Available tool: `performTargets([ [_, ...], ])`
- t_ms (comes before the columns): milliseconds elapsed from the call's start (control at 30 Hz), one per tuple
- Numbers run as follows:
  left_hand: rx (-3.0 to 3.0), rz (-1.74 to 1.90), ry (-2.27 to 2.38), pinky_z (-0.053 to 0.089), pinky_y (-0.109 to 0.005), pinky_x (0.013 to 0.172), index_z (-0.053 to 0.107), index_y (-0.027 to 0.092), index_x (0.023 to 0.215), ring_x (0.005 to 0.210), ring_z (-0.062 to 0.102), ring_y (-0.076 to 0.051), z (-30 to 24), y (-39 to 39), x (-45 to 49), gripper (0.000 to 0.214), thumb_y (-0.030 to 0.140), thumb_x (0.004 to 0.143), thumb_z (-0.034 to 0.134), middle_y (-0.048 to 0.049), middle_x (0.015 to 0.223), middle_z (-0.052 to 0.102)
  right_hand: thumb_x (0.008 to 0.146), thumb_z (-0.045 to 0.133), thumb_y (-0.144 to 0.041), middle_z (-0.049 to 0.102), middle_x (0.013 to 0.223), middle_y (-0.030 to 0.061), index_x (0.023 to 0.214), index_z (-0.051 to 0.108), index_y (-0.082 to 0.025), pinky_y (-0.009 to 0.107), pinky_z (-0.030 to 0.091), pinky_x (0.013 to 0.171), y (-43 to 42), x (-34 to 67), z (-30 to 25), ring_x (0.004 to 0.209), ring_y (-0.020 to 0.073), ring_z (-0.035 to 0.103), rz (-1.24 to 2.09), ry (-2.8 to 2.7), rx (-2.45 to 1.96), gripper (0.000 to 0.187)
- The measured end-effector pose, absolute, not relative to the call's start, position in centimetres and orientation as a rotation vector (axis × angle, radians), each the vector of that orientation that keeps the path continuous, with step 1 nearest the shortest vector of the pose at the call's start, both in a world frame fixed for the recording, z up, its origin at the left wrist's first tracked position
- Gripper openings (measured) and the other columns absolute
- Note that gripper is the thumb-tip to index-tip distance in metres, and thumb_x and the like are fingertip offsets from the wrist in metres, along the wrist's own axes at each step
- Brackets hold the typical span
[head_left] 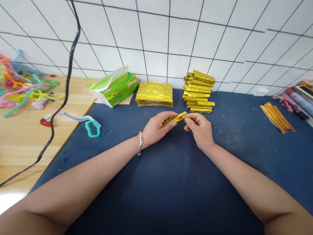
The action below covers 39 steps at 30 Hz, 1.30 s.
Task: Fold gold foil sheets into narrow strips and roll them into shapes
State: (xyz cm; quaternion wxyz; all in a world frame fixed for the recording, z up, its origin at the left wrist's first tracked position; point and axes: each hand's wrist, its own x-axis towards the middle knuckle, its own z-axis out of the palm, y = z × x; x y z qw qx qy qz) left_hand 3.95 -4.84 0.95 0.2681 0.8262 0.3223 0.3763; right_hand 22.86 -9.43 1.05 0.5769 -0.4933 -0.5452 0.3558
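My left hand, with a silver bangle at the wrist, is closed around a narrow folded strip of gold foil paper. At the strip's right end, the fingertips of my right hand pinch its tip. Both hands are held over the dark blue cloth. Just behind my left hand lies a flat stack of gold foil sheets. A pile of folded gold foil strips rises behind my right hand, close to the tiled wall.
At the left, colourful pipe cleaners cover the wooden tabletop, and a black cable hangs across. A green tissue pack stands near the wall. Orange-gold strips and stacked books lie at the right.
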Motion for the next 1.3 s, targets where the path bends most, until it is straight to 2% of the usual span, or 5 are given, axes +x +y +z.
performTargets([
  [533, 2.400, 0.990, 0.874, 0.046, -0.030, 0.085, 0.057, 0.023, 0.116, 0.094, 0.058, -0.015, 1.1, -4.8, 3.7, 0.028, 0.028, 0.089, 0.054, -0.0030, 0.102, 0.064, 0.077, 0.065, -0.040, 0.062, 0.071, -0.0004, 0.087, 0.064, -0.018, 0.024, 0.046, 0.055, -9.3, 23.0, 1.1, 0.056, 0.0087, 0.055, 0.886, -1.245, -1.256, 0.025],
  [833, 2.487, 0.917, 0.808, 0.048, -0.031, 0.088, 0.055, 0.024, 0.119, 0.098, 0.059, -0.016, 0.8, -4.1, 3.1, 0.031, 0.030, 0.089, 0.052, -0.0040, 0.108, 0.063, 0.075, 0.065, -0.034, 0.060, 0.071, -0.0011, 0.081, 0.064, -0.019, 0.024, 0.044, 0.054, -9.2, 23.1, 0.9, 0.060, 0.0095, 0.052, 0.905, -1.255, -1.295, 0.017],
  [1033, 2.473, 0.906, 0.758, 0.048, -0.030, 0.087, 0.057, 0.024, 0.117, 0.096, 0.059, -0.015, 0.4, -3.6, 3.0, 0.028, 0.029, 0.089, 0.053, -0.0030, 0.106, 0.064, 0.073, 0.066, -0.033, 0.059, 0.076, -0.0009, 0.089, 0.059, -0.020, 0.023, 0.044, 0.054, -9.1, 23.3, 0.9, 0.066, 0.0109, 0.056, 1.002, -1.213, -1.254, 0.022],
  [1200, 2.438, 0.889, 0.754, 0.047, -0.029, 0.087, 0.057, 0.025, 0.117, 0.096, 0.060, -0.014, 0.2, -3.4, 2.9, 0.028, 0.029, 0.089, 0.053, -0.0023, 0.107, 0.064, 0.075, 0.064, -0.029, 0.055, 0.073, -0.0037, 0.102, 0.057, -0.022, 0.023, 0.042, 0.055, -9.3, 23.3, 1.2, 0.061, 0.0086, 0.052, 1.045, -1.228, -1.190, 0.029],
  [1300, 2.432, 0.881, 0.751, 0.048, -0.029, 0.088, 0.056, 0.025, 0.119, 0.097, 0.060, -0.014, 0.2, -3.4, 2.9, 0.030, 0.030, 0.089, 0.054, -0.0025, 0.108, 0.064, 0.077, 0.063, -0.029, 0.054, 0.071, -0.0042, 0.104, 0.059, -0.022, 0.024, 0.042, 0.055, -9.3, 23.3, 1.3, 0.058, 0.0079, 0.050, 1.048, -1.260, -1.181, 0.029],
])
